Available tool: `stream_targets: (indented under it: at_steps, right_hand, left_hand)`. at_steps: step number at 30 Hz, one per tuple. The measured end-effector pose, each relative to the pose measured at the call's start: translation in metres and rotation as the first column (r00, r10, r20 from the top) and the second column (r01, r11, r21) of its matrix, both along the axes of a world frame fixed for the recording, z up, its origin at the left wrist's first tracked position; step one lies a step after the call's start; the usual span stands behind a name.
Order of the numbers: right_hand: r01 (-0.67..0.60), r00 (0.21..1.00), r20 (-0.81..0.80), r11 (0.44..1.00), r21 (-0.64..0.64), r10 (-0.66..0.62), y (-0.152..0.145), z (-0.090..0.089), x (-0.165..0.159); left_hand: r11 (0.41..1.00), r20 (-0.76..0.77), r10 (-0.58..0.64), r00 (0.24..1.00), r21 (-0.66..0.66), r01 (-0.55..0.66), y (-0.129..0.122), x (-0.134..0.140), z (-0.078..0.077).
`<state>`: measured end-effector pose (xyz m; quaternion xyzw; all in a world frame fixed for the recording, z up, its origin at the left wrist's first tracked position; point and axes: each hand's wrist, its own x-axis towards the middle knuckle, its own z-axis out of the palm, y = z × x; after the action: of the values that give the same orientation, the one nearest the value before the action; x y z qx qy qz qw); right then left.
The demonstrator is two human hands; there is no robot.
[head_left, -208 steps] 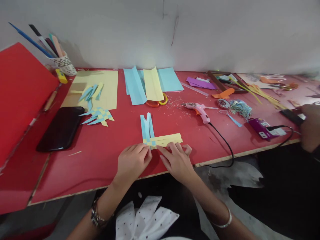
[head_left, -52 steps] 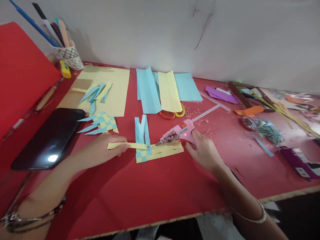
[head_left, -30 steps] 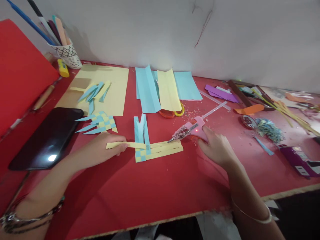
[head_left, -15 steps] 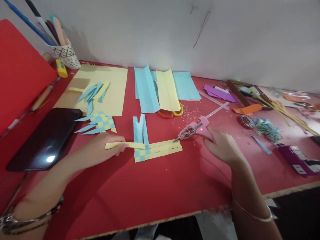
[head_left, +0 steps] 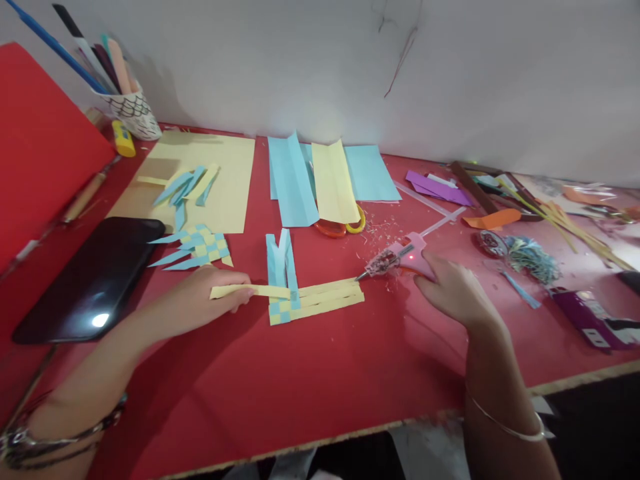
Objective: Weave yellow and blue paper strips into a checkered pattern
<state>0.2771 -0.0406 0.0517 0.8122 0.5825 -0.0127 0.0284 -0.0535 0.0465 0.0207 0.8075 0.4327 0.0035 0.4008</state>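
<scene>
My left hand (head_left: 223, 292) pinches the left end of a yellow paper strip (head_left: 265, 291), whose other end reaches the partly woven paper piece (head_left: 287, 310). That piece lies flat, with yellow strips (head_left: 330, 298) running right and light blue strips (head_left: 278, 260) pointing away from me. My right hand (head_left: 453, 288) is wrapped round a pink hot glue gun (head_left: 417, 252), its red light lit and a clear glue stick (head_left: 443, 221) in its back. The nozzle is just by the right ends of the yellow strips; whether it touches them I cannot tell. A woven paper fish (head_left: 203, 245) lies beyond my left hand.
A black phone (head_left: 90, 277) lies at the left, near a pen cup (head_left: 133, 113). Folded blue paper (head_left: 293, 180) and yellow paper (head_left: 336, 181) cover part of the scissors (head_left: 356, 220). At the right are a thread bundle (head_left: 533, 259) and a purple box (head_left: 595, 317).
My right hand and the glue gun have shifted slightly right and away from the strips' ends. The left hand and its yellow strip have stayed put.
</scene>
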Motion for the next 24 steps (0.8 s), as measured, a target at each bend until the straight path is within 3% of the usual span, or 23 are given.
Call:
stream_targets:
  at_steps: [7, 14, 19, 21, 24]
  right_hand:
    - [0.026, 0.999, -0.030, 1.000, 0.002, -0.026, 0.001, 0.000, 0.005]
    - [0.043, 0.996, -0.088, 0.981, 0.187, -0.026, 0.005, -0.011, 0.019]
    - [0.090, 0.994, -0.078, 0.970, 0.228, -0.074, 0.009, -0.019, 0.028]
    - [0.085, 0.996, -0.054, 0.949, 0.304, -0.072, 0.010, -0.018, 0.027]
    - [0.030, 1.000, -0.015, 0.868, 0.496, -0.026, 0.011, -0.012, 0.014]
  left_hand:
    - [1.000, 0.030, 0.005, 1.000, -0.019, -0.005, -0.002, 0.001, 0.004]
    - [1.000, 0.029, -0.019, 0.999, -0.012, 0.019, 0.001, -0.002, -0.004]
    - [0.999, 0.079, -0.016, 0.997, 0.039, 0.013, 0.000, -0.001, -0.003]
    - [0.997, 0.109, -0.010, 0.994, 0.074, 0.002, -0.003, 0.001, -0.001]
    - [0.990, 0.173, -0.005, 0.985, 0.140, -0.020, -0.008, 0.008, 0.001]
